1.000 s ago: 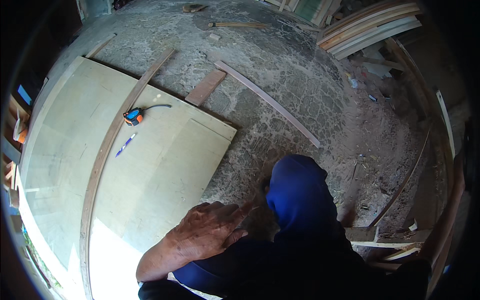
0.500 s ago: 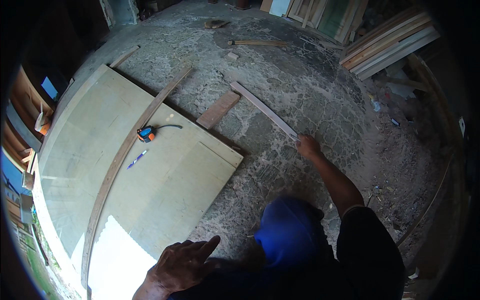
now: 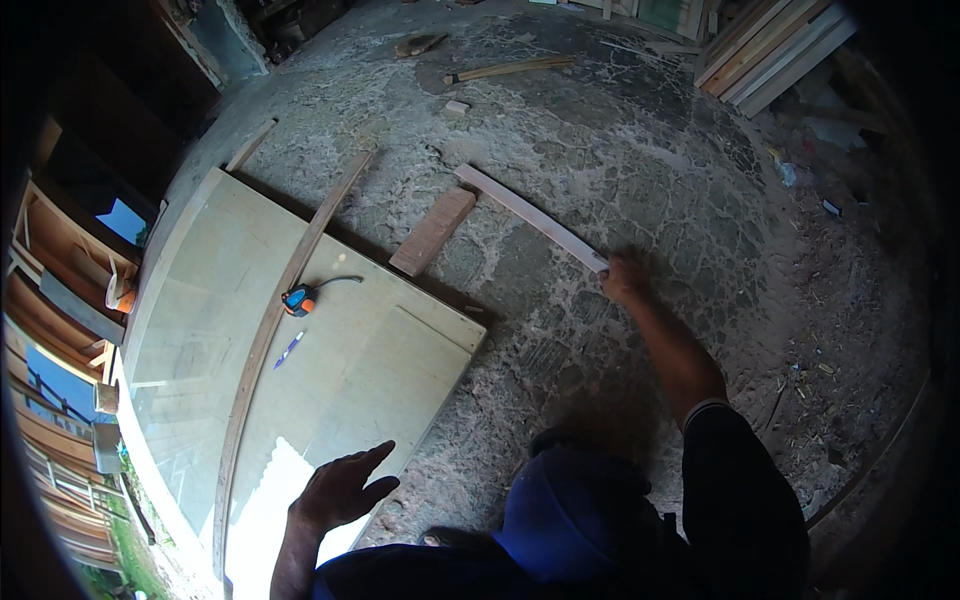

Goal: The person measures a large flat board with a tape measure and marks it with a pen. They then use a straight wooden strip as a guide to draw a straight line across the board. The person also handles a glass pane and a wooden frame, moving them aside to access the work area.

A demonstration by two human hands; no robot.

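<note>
My right hand (image 3: 628,278) is closed on the near end of a narrow, pale wooden strip (image 3: 535,218). The strip's far end lies beside a short brown board (image 3: 435,232) on the floor. With thumb and fingers apart, my left hand (image 3: 345,488) hovers near the near edge of a large pale wooden panel (image 3: 380,350) and holds nothing. Across that panel runs a long batten (image 3: 255,370). A black and orange tape measure (image 3: 298,299) sits against the batten, its dark strap trailing right. Close by lies a blue and white pen (image 3: 289,349).
Rough cracked concrete floor (image 3: 560,330) surrounds the panel. Stacked planks (image 3: 775,55) stand at the far right, with shavings and scraps (image 3: 820,370) below them. Thin sticks (image 3: 510,70) and a small wood block (image 3: 457,106) lie farther off. My blue-clad knee (image 3: 575,510) is at the bottom.
My left hand has moved forward, away from my body, and its fingers have spread. My right hand stays at the strip's near end. The whole view has shifted slightly.
</note>
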